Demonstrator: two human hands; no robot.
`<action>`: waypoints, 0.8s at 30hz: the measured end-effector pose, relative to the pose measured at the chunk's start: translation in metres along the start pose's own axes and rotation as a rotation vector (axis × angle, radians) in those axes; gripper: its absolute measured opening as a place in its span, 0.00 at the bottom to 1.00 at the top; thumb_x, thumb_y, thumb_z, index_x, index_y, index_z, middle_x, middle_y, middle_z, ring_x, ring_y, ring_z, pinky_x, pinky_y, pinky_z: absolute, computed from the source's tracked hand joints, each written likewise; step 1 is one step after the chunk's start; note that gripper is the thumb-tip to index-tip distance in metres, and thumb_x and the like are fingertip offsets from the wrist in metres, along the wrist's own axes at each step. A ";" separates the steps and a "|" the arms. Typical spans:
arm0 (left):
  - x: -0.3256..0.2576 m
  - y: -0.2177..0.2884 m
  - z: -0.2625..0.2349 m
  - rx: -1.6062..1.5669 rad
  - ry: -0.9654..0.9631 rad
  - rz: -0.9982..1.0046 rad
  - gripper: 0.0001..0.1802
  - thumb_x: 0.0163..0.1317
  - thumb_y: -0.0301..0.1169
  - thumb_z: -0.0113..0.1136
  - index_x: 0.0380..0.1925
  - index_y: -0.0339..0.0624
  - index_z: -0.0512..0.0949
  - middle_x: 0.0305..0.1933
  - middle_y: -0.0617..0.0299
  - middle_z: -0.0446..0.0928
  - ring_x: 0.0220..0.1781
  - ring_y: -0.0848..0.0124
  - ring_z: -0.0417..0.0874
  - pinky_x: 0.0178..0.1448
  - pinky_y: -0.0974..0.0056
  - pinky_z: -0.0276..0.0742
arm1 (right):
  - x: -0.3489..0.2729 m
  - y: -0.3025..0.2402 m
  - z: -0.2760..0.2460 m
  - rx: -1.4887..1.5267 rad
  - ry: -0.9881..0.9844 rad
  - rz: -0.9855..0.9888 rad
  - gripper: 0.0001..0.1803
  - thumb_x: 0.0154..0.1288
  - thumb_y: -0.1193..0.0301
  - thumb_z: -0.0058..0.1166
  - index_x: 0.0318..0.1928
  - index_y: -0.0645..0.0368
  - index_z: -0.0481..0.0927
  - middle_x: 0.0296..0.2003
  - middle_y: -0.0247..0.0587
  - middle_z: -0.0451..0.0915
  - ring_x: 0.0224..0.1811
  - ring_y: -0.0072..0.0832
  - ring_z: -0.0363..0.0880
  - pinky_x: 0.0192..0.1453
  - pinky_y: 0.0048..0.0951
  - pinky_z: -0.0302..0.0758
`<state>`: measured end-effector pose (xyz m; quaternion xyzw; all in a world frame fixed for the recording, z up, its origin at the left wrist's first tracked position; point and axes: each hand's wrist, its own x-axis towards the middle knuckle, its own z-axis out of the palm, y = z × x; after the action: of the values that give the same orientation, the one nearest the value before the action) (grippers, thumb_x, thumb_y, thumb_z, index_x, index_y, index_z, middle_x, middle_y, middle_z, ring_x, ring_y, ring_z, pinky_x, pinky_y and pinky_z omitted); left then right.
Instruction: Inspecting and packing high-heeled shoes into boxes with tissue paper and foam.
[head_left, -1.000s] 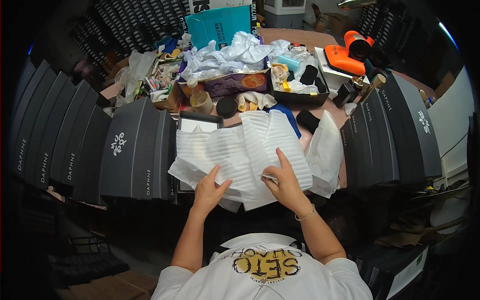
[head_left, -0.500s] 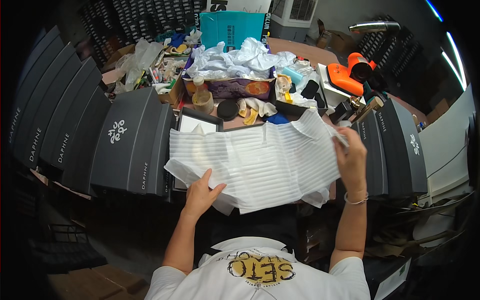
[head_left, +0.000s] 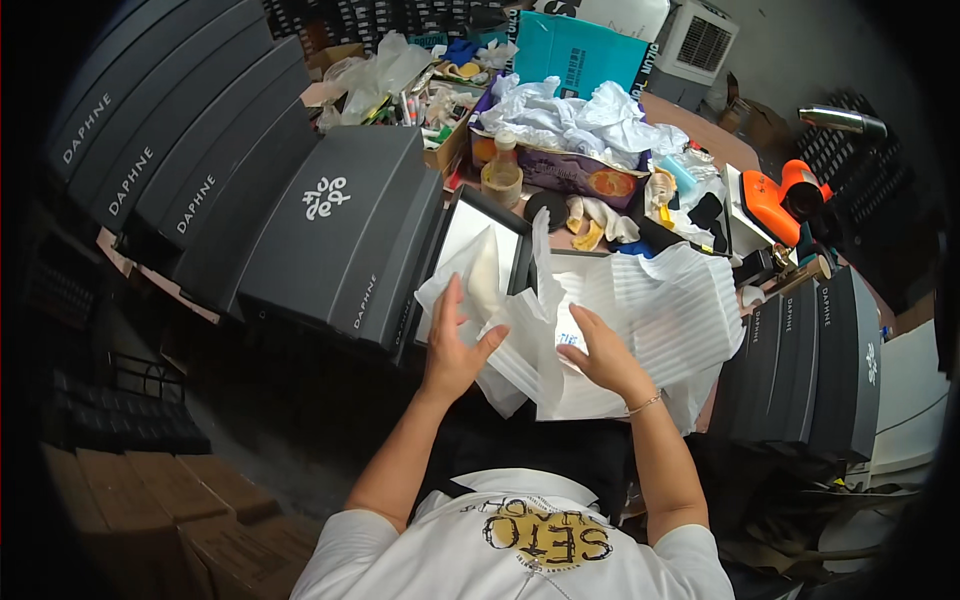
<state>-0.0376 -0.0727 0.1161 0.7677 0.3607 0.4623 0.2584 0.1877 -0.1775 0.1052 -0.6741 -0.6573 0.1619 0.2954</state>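
Observation:
A white ribbed foam wrapping sheet [head_left: 660, 300] lies crumpled across the worktop in front of me, its left part folded up. My left hand [head_left: 455, 345] has its fingers stretched and thumb apart, against the left flap of thin white wrapping. Just beyond it a cream, pointed, shoe-like thing [head_left: 485, 275] rests partly covered by the wrapping. My right hand [head_left: 605, 355] is over the middle of the sheet, thumb and fingers apart, beside a white patch with blue print [head_left: 570, 338]. An open dark box [head_left: 485, 222] with a white inside stands behind the left hand.
Dark grey shoe boxes stand in a row at left [head_left: 335, 215] and right [head_left: 845, 360]. Behind are a glass bottle [head_left: 502, 175], a purple carton [head_left: 560, 170] of crumpled white paper, yellow-and-white gloves [head_left: 595, 218], an orange device [head_left: 765, 205] and a heap of small supplies.
My right hand has let go of the sheet's right edge and moved left to its middle. The sheet's left part is now folded, showing the cream thing. The view has turned left.

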 end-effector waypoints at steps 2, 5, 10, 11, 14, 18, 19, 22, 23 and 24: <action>0.002 -0.007 0.021 -0.220 -0.235 -0.144 0.40 0.55 0.33 0.71 0.65 0.34 0.63 0.44 0.47 0.79 0.46 0.61 0.83 0.49 0.61 0.78 | 0.009 -0.021 -0.005 0.069 -0.043 -0.051 0.32 0.61 0.65 0.62 0.62 0.67 0.67 0.59 0.62 0.70 0.62 0.54 0.69 0.64 0.43 0.69; -0.001 0.016 0.021 -0.185 -0.734 -0.376 0.39 0.60 0.33 0.69 0.66 0.34 0.60 0.45 0.53 0.81 0.44 0.73 0.82 0.46 0.68 0.78 | 0.014 -0.032 0.000 0.065 -0.037 -0.095 0.29 0.61 0.71 0.60 0.62 0.64 0.69 0.59 0.60 0.71 0.62 0.53 0.70 0.64 0.42 0.69; -0.079 -0.015 0.054 -0.685 -0.424 -0.521 0.26 0.63 0.30 0.64 0.58 0.33 0.67 0.30 0.62 0.77 0.30 0.77 0.77 0.35 0.70 0.74 | 0.036 -0.097 -0.052 0.314 0.207 -0.035 0.25 0.61 0.74 0.59 0.58 0.68 0.72 0.51 0.60 0.78 0.54 0.52 0.78 0.58 0.41 0.75; -0.085 -0.015 0.059 -0.763 -0.407 -0.552 0.25 0.62 0.30 0.64 0.56 0.33 0.68 0.26 0.63 0.75 0.27 0.76 0.76 0.34 0.69 0.74 | 0.049 -0.116 -0.046 0.391 0.184 -0.047 0.25 0.62 0.70 0.60 0.58 0.70 0.72 0.48 0.61 0.79 0.52 0.52 0.79 0.57 0.40 0.76; -0.082 -0.007 0.054 -0.704 -0.494 -0.645 0.22 0.64 0.27 0.62 0.57 0.34 0.69 0.25 0.66 0.73 0.25 0.81 0.72 0.29 0.71 0.70 | 0.094 -0.090 0.033 -0.069 -0.190 0.104 0.30 0.62 0.53 0.60 0.50 0.71 0.78 0.42 0.64 0.81 0.47 0.54 0.81 0.52 0.43 0.77; -0.086 -0.007 0.057 -0.801 -0.468 -0.667 0.19 0.65 0.23 0.59 0.55 0.36 0.71 0.28 0.70 0.73 0.25 0.83 0.70 0.29 0.74 0.67 | 0.113 -0.035 0.109 0.006 -0.195 0.283 0.36 0.52 0.43 0.63 0.39 0.71 0.81 0.36 0.64 0.82 0.41 0.56 0.82 0.47 0.45 0.78; -0.094 -0.009 0.056 -0.798 -0.473 -0.716 0.18 0.65 0.23 0.59 0.55 0.36 0.71 0.29 0.70 0.73 0.26 0.83 0.70 0.29 0.74 0.67 | 0.109 -0.034 0.111 0.099 -0.122 0.294 0.36 0.51 0.44 0.64 0.39 0.71 0.82 0.36 0.64 0.82 0.41 0.55 0.83 0.47 0.45 0.78; -0.097 -0.011 0.063 -0.879 -0.458 -0.757 0.13 0.67 0.27 0.60 0.50 0.37 0.75 0.35 0.68 0.78 0.33 0.83 0.73 0.37 0.74 0.69 | 0.111 -0.030 0.096 0.569 0.064 0.269 0.28 0.55 0.52 0.64 0.40 0.69 0.82 0.35 0.51 0.84 0.39 0.39 0.84 0.46 0.36 0.78; -0.096 -0.012 0.062 -0.810 -0.476 -0.765 0.12 0.67 0.29 0.60 0.48 0.37 0.77 0.36 0.68 0.79 0.34 0.82 0.74 0.38 0.74 0.70 | 0.112 -0.044 0.078 0.826 0.143 0.202 0.26 0.56 0.55 0.64 0.41 0.68 0.82 0.36 0.46 0.85 0.39 0.31 0.84 0.46 0.32 0.78; -0.097 -0.012 0.061 -0.883 -0.418 -0.801 0.11 0.68 0.33 0.59 0.44 0.36 0.79 0.36 0.68 0.79 0.35 0.82 0.75 0.40 0.73 0.71 | 0.112 -0.066 0.042 0.878 0.214 0.110 0.22 0.58 0.59 0.64 0.42 0.68 0.81 0.37 0.41 0.84 0.40 0.26 0.82 0.45 0.29 0.77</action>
<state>-0.0166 -0.1463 0.0302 0.4682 0.3370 0.2753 0.7690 0.1193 -0.0627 0.1327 -0.5318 -0.4554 0.3703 0.6105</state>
